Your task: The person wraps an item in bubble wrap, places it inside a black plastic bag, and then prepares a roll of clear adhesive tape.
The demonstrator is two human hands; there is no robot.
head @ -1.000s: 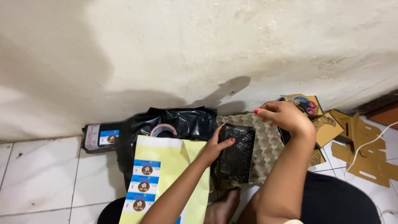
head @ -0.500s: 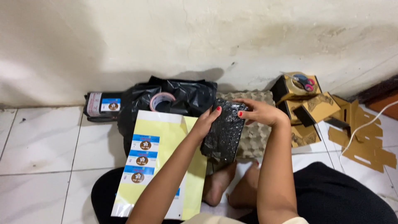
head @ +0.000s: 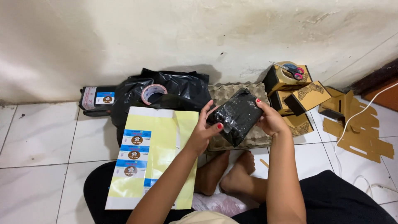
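Note:
A small parcel wrapped in shiny black plastic (head: 237, 115) is held between both hands above a grey egg carton tray (head: 227, 92). My left hand (head: 204, 132) grips its lower left end, thumb on the front face. My right hand (head: 271, 119) holds its right side, fingers curled round the edge. The parcel is tilted, its top end leaning right. My bare feet (head: 232, 174) lie crossed on the floor just below the hands.
A yellow label sheet (head: 161, 141) with blue stickers lies on my left leg. Behind it sit black plastic bags (head: 182, 87), a tape roll (head: 153, 93) and another labelled black parcel (head: 94, 99). Brown boxes (head: 302, 97) with scissors (head: 290, 70) and flat cardboard pieces (head: 358, 132) stand right.
Both hands have lifted the black parcel off the egg tray and turned it upright toward me. The view has shifted so the boxes on the right show fully.

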